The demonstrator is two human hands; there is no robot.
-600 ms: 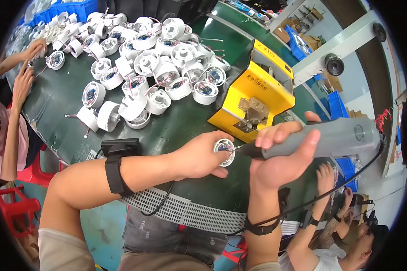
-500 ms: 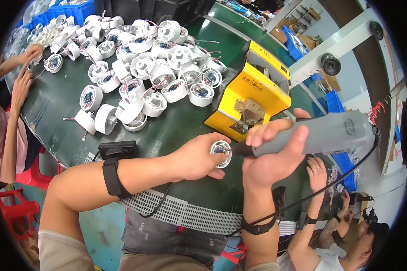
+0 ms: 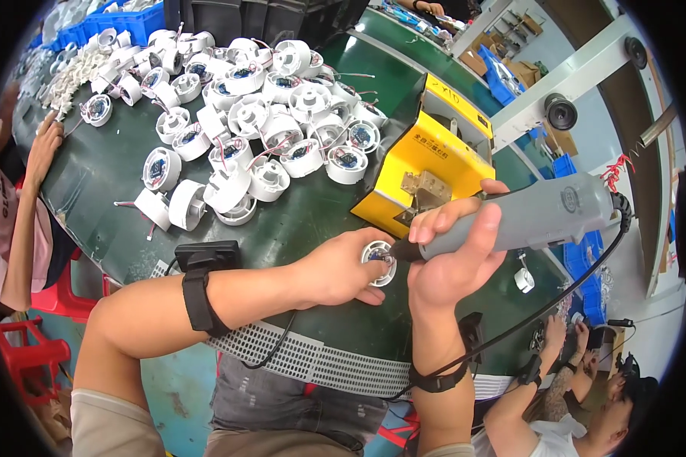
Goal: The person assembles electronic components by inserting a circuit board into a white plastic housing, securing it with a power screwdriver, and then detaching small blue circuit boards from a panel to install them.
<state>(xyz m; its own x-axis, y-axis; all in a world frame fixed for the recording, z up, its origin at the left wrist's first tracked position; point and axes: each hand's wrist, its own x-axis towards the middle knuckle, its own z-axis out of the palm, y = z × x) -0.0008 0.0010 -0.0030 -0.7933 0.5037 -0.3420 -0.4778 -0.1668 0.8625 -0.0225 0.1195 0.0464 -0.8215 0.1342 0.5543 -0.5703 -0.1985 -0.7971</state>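
My left hand [image 3: 343, 266] is closed around a round white plastic housing [image 3: 389, 273] with a small circuit board and wires inside, its open face turned to the right. In my right hand [image 3: 457, 255] lies a grey electric screwdriver [image 3: 545, 217], held nearly level with the fingers wrapped around its body. Its black nose points left and meets the open face of the housing; the very tip is hard to make out. Just beyond both hands stands a yellow screw feeder [image 3: 415, 156] with a metal block on its front.
Many similar white housings [image 3: 244, 114] with wires lie heaped on the green table [image 3: 122, 221]. A black box [image 3: 267, 23] and a blue bin [image 3: 133, 27] stand behind. One white part [image 3: 524, 280] lies at right. Co-workers' hands [image 3: 46, 148] are at far left and lower right.
The view has shifted slightly. My hands keep the housing and screwdriver together. At right, a co-worker's hand has drawn back toward the lower right, and a white part now lies on the table there.
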